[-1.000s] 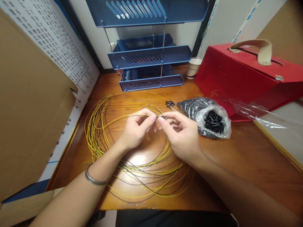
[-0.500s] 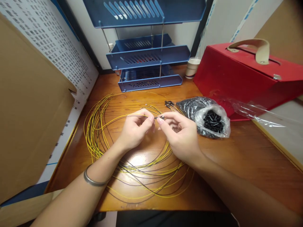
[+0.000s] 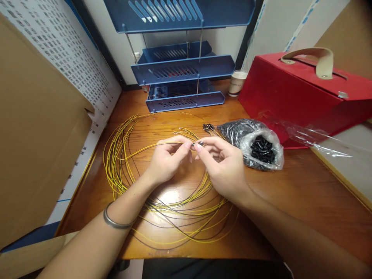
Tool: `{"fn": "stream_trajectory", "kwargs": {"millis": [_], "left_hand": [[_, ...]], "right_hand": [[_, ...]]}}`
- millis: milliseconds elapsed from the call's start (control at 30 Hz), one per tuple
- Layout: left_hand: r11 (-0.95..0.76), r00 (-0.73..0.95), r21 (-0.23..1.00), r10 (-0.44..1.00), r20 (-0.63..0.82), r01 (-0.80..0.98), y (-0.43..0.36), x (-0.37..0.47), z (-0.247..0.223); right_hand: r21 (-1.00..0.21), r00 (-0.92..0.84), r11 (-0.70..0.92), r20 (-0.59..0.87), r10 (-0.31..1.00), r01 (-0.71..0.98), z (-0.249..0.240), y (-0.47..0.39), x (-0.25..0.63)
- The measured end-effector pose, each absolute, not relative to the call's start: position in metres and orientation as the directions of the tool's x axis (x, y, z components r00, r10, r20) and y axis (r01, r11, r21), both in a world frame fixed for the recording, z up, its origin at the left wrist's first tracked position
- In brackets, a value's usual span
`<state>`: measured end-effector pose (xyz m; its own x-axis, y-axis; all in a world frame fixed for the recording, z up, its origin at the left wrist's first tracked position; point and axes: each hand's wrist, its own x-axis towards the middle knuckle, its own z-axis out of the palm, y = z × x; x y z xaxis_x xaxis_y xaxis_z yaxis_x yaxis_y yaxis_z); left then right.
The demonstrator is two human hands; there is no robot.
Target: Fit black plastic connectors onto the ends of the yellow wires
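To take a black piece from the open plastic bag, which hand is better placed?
Probably the right hand: it is nearer the open plastic bag, while the left hand is farther off, holding a yellow cable. Both hands are occupied, though.

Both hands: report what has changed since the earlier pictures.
Nothing has clearly moved or been let go. The left hand still pinches a yellow wire, the right hand a small dark piece. The bag and red box stayed put.

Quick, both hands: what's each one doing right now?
Left hand: closed, thumb and fingers pinching a yellow wire near its end.
Right hand: closed, fingertips pinching a small dark piece; exact shape can't be told.
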<state>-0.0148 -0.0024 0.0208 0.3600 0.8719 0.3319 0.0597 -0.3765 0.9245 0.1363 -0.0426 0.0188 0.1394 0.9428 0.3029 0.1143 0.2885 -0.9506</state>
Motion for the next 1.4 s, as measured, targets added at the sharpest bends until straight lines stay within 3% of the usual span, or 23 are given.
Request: {"fn": "stream_trajectory", "kwargs": {"millis": [333, 733, 800, 900, 967, 1067, 1167, 1300, 1400], "left_hand": [[-0.365, 0.313, 0.922, 0.897, 0.311, 0.129, -0.003, -0.014, 0.025], [-0.298, 0.31, 0.952, 0.913, 0.266, 0.061, -0.001, -0.015, 0.026], [-0.284, 0.349, 0.955, 0.906, 0.239, 0.084, -0.002, -0.014, 0.028], [-0.264, 0.535, 0.947, 0.835, 0.13, 0.182, -0.006, -0.012, 0.028], [-0.372, 0.614, 0.896, 0.773, 0.155, 0.242, -0.009, -0.011, 0.026], [-0.68, 0.552, 0.666, 0.697, 0.458, 0.305, -0.012, -0.013, 0.024], [-0.823, 0.459, 0.414, 0.563, 0.687, 0.389, -0.009, -0.018, 0.025], [-0.863, 0.48, 0.217, 0.444, 0.756, 0.456, -0.001, -0.023, 0.029], [-0.862, 0.503, 0.19, 0.438, 0.745, 0.47, 0.001, -0.025, 0.028]], "right_hand": [[-0.95, 0.151, 0.275, 0.296, 0.943, 0.145, 0.019, -0.043, 0.136], [-0.962, 0.151, 0.25, 0.265, 0.952, 0.113, 0.017, -0.041, 0.136], [-0.969, 0.174, 0.226, 0.24, 0.955, 0.095, 0.017, -0.04, 0.137], [-0.981, 0.227, 0.188, 0.196, 0.954, 0.056, 0.018, -0.036, 0.14], [-0.985, 0.256, 0.168, 0.172, 0.951, 0.04, 0.018, -0.034, 0.141], [-0.988, 0.253, 0.151, 0.156, 0.955, 0.043, 0.018, -0.033, 0.142], [-0.982, 0.227, 0.154, 0.175, 0.958, 0.108, 0.018, -0.033, 0.142], [-0.977, 0.197, 0.155, 0.181, 0.963, 0.144, 0.018, -0.034, 0.142], [-0.977, 0.177, 0.162, 0.185, 0.967, 0.136, 0.02, -0.035, 0.142]]}}
